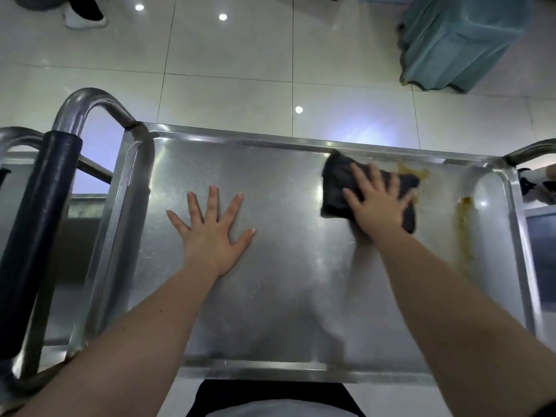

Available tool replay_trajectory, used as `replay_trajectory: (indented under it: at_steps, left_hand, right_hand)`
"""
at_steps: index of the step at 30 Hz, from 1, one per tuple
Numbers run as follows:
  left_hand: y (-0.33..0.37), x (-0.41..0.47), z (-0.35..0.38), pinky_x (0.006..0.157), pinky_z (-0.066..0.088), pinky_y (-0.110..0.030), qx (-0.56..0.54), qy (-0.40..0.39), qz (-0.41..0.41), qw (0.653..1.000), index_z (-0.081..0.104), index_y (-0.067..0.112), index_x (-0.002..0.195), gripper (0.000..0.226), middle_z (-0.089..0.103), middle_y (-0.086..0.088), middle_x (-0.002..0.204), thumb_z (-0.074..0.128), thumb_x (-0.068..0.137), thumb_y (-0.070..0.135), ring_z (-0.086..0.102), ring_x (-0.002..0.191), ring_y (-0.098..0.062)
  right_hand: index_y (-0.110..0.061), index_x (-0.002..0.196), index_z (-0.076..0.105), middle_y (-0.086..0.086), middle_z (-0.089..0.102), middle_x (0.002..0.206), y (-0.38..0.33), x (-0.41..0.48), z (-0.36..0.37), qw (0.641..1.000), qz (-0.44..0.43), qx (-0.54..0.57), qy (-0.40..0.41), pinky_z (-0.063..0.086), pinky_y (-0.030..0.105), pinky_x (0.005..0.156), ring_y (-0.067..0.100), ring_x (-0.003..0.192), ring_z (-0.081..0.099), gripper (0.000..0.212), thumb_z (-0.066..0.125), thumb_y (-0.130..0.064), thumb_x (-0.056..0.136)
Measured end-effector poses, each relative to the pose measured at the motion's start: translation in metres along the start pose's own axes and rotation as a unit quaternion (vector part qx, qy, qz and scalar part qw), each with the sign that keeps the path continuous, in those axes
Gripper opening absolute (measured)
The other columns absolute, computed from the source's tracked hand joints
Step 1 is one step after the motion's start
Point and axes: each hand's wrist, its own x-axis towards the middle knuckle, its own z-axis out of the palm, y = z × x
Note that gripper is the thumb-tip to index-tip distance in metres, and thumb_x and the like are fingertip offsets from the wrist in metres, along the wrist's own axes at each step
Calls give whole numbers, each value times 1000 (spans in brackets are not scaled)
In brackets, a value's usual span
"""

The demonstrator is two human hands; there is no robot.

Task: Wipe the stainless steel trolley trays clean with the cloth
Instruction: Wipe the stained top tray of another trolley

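The top stainless steel tray [270,296] of the trolley fills the middle of the view. A dark folded cloth [337,182] lies on its far right part, close to the far rim. My right hand [379,203] presses flat on the cloth, fingers spread. My left hand [210,230] rests flat on the bare steel left of centre, fingers apart, holding nothing. Brown smears [463,236] run down the tray's right side, and a fainter brown smear [412,170] sits just beyond the cloth.
The trolley's push handle [39,224], a steel tube with a black grip, rises at the left. A lower steel tray [75,224] shows beneath it. On the tiled floor stand a teal draped object [457,40] at far right and a person's shoe [84,19] at far left.
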Motion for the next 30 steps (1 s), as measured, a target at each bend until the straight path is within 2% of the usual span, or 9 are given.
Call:
replay_trajectory:
  at_steps: [2,5,11,15,17,21,23,25,30]
  left_hand:
    - [0,0,1,105,-9,-75,-3,1,3,1000,-11,52,149,77,-10,1,164,5,83,86,-15,147,-41]
    - [-2,0,2,105,-9,-75,1,2,5,1000,-9,50,150,77,-10,0,164,6,84,85,-15,147,-42]
    - [-5,0,4,105,-6,-77,-2,9,9,1000,-3,49,152,77,-4,-1,165,11,85,84,-8,147,-45]
    - [-3,3,4,105,-5,-76,-3,14,14,1000,-2,49,152,77,-1,-1,165,14,85,84,-5,147,-44]
    - [-1,3,4,105,-4,-76,-4,14,14,1000,-2,49,152,77,-2,-1,165,14,85,85,-6,147,-43]
    - [1,5,4,105,-6,-76,1,14,14,1000,-3,48,152,79,-4,-1,165,13,85,85,-7,147,-43]
    - [2,5,3,105,-8,-76,7,15,13,1000,-4,48,152,79,-5,-2,164,11,85,85,-7,147,-44]
    - [1,5,3,105,-10,-75,7,11,11,1000,-6,48,152,79,-6,-2,164,10,84,85,-8,147,-43]
    - [-1,4,1,105,-9,-76,5,5,10,1000,-6,48,152,78,-6,-2,165,9,84,85,-8,147,-44]
  right_hand:
    - [-60,146,-5,-17,-2,163,32,0,-5,998,63,4,-19,-2,74,108,33,149,-6,62,14,-74,88]
    - [-59,146,-10,-17,-5,163,3,0,0,996,91,1,-18,-4,76,105,37,149,-8,66,6,-75,84]
    - [-59,146,-4,-17,-2,163,-157,6,10,992,-120,-31,-6,-24,75,97,43,147,-9,67,3,-79,82]
    - [-60,146,-1,-18,0,163,-141,21,2,987,-155,-36,-3,-19,72,103,39,149,-6,63,10,-77,87]
    - [-60,147,3,-18,2,163,-91,26,-2,993,-116,-32,9,-14,71,107,36,149,-3,60,16,-74,90]
    - [-59,147,-1,-17,-1,164,25,28,-15,999,43,-3,-9,-6,71,110,33,150,-5,60,16,-72,92]
    - [-58,148,-6,-17,-4,163,39,28,-16,995,94,3,-20,-5,72,109,34,149,-8,60,13,-71,92]
    - [-56,148,-9,-17,-6,163,13,28,-11,994,108,2,-12,-5,74,107,36,149,-9,59,12,-68,94]
    - [-56,148,-5,-19,-5,162,-126,15,7,996,-87,-19,0,-21,73,100,40,148,-12,62,10,-72,90]
